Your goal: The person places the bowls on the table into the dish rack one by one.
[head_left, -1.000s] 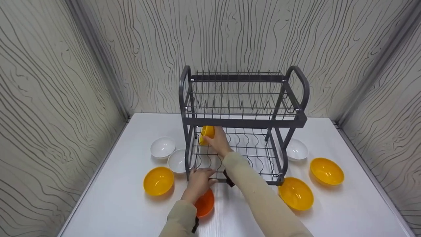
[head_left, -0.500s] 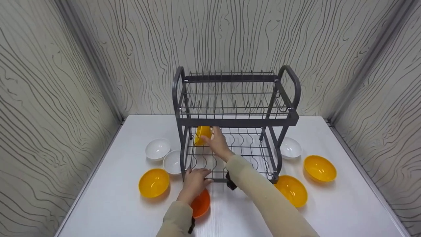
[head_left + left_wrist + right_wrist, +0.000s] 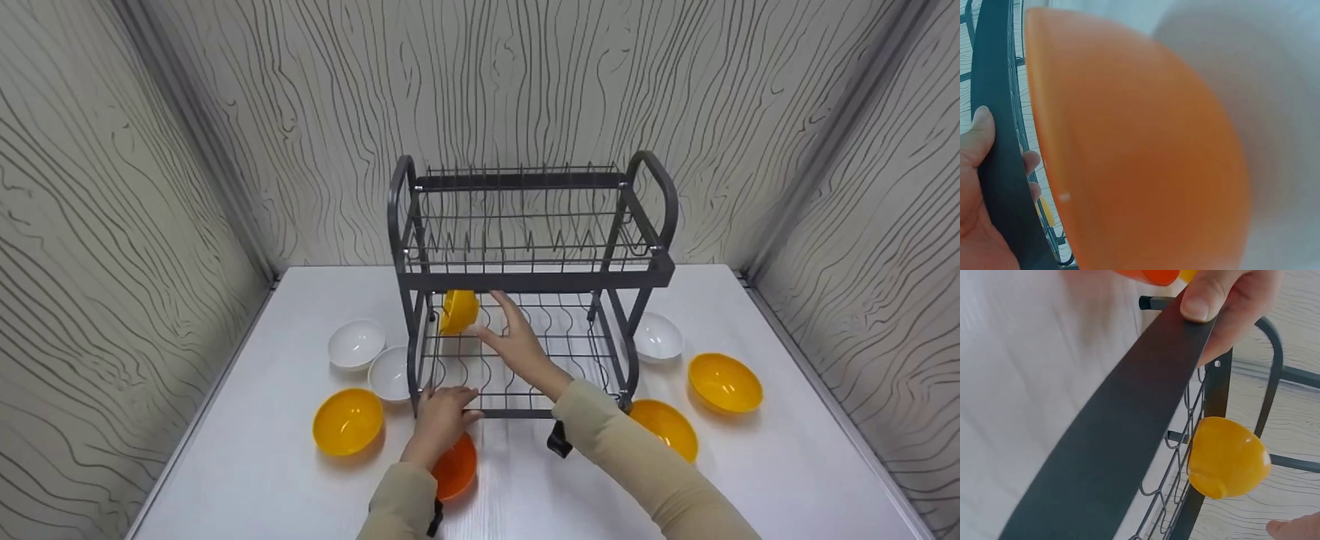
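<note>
A dark metal two-tier dish rack (image 3: 536,282) stands on the white table. In its lower tier, at the rear left, a yellow bowl (image 3: 459,312) sits tipped on its side against the wires. My right hand (image 3: 525,349) is just right of that bowl, thumb and fingers spread, holding nothing. With my left hand (image 3: 441,417) I grip the lower front bar (image 3: 996,163) near its left end; thumb and fingertips show on opposite sides of it in the left wrist view. An orange bowl (image 3: 456,469) lies below this hand, partly hidden by it.
Two white bowls (image 3: 356,345) and a yellow-orange bowl (image 3: 348,421) are left of the rack. To its right are a white bowl (image 3: 658,337) and two more yellow-orange bowls (image 3: 725,382). Patterned walls (image 3: 517,90) enclose the table at the back and sides.
My right hand has let go of the yellow bowl and drawn away to the right, leaving it in the lower tier. The left hand stays on the bar. The head view has shifted slightly.
</note>
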The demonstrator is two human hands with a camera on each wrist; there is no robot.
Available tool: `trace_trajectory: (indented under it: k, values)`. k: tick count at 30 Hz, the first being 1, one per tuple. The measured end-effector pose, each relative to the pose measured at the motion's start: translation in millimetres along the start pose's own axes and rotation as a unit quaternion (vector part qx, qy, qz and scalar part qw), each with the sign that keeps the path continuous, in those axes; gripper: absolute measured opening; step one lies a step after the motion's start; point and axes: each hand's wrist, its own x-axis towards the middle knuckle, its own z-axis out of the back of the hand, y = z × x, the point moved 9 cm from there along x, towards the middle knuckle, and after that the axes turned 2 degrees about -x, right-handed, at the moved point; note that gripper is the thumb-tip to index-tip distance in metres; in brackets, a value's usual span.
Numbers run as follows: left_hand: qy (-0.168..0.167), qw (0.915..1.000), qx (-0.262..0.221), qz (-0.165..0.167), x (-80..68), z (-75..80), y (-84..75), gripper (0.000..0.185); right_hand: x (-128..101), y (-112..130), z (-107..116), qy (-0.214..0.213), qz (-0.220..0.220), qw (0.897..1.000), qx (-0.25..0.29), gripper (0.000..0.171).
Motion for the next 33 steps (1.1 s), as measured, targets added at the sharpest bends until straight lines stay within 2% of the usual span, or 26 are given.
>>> trace_trajectory:
  k: [4,10,12,15,22,33]
  values:
    - [0.002,1.0,0.002,-0.001,0.3,-0.6,-0.2,0.043,-18.1,7.6,11.1,0.006,0.039,0.999,0.032,0.071]
    - [0.013,0.9997,-0.017,0.014,-2.6,-1.8,2.6,0.043,-55.1,34.4,31.8,0.022,0.018,0.997,0.073,0.065]
    - [0.016,0.9995,-0.018,0.02,-2.9,-1.6,3.8,0.043,-62.6,33.4,37.8,0.019,0.018,0.997,0.075,0.065]
    - [0.018,0.9995,-0.013,0.02,-1.8,-1.7,3.4,0.044,-70.8,24.9,49.5,0.003,0.022,0.997,0.075,0.064]
    - [0.019,0.9995,-0.01,0.024,-0.5,-1.7,4.0,0.044,-84.8,-16.1,76.1,-0.046,0.007,0.996,0.077,0.065]
    - [0.017,0.9996,-0.019,0.015,-1.2,-0.6,2.4,0.043,-113.2,-40.6,111.2,-0.112,-0.031,0.99,0.08,0.065]
